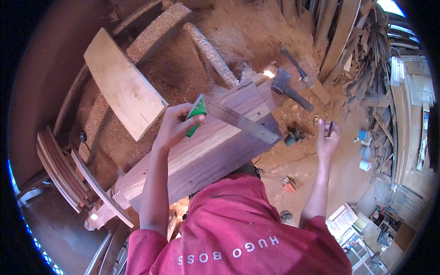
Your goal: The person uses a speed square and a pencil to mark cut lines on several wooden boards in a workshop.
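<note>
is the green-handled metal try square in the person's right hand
No, the left hand grips the green-handled metal try square, while the right hand holds a slim dark stick.

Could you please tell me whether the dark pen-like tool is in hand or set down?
In hand: the dark pen-like tool juts from the grasp of the right hand.

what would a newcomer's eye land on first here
Probably the green-handled square near the centre, gripped by the left hand, its metal blade stretching over a striped wooden board. Next, the red shirt filling the lower middle. To the right, away from the board, the right hand holds a thin dark stick.
</note>
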`<state>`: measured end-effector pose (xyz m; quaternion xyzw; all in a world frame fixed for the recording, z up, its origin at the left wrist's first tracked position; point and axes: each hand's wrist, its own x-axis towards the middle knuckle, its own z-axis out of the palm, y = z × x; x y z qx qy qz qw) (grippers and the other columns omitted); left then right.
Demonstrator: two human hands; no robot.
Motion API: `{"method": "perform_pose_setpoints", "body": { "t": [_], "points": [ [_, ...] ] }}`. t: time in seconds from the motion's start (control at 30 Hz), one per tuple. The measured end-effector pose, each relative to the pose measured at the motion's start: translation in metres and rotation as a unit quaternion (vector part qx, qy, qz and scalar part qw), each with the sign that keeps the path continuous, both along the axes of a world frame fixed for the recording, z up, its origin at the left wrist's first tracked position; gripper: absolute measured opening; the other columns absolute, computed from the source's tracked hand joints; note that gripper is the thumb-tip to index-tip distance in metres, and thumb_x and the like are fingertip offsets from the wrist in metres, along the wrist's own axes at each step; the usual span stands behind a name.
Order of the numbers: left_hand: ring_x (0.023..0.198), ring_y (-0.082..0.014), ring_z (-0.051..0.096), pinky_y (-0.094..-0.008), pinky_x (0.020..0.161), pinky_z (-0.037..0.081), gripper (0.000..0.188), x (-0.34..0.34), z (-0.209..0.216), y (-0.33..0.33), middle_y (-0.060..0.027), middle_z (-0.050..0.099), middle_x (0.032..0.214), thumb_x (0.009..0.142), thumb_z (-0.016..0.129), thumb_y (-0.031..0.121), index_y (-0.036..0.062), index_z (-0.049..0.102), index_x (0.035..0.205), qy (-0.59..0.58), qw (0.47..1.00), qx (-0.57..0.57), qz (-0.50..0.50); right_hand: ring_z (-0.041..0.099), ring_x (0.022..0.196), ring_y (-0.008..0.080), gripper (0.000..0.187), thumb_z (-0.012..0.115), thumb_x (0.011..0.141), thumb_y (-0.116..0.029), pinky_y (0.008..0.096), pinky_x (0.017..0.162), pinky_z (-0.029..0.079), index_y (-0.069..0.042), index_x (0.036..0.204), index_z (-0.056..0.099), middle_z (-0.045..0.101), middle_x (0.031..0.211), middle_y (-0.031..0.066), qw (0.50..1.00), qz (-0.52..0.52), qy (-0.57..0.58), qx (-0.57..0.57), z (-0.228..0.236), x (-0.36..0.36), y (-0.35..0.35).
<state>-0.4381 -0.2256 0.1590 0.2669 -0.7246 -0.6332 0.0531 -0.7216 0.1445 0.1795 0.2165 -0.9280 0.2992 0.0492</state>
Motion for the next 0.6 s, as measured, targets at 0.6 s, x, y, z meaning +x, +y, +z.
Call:
{"method": "perform_pose_setpoints", "body": {
  "t": [0.6],
  "points": [
    [0.099,-0.0323,0.064,-0.0434,0.085,0.054,0.06,-0.09,-0.083,0.042,-0.0126,0.064,0.109,0.087,0.072,0.048,0.0087,0.062,0.131,-0.136,0.921,-0.364,-0.004,0.062,0.082,0.0184,0.061,0.032,0.109,-0.052,0.0349,0.061,0.053,0.0,0.108,0.064,0.059,0.098,0.0087,0.895,0.051,-0.32,-0.306,-0.085,0.017,-0.136]
  ]
}}
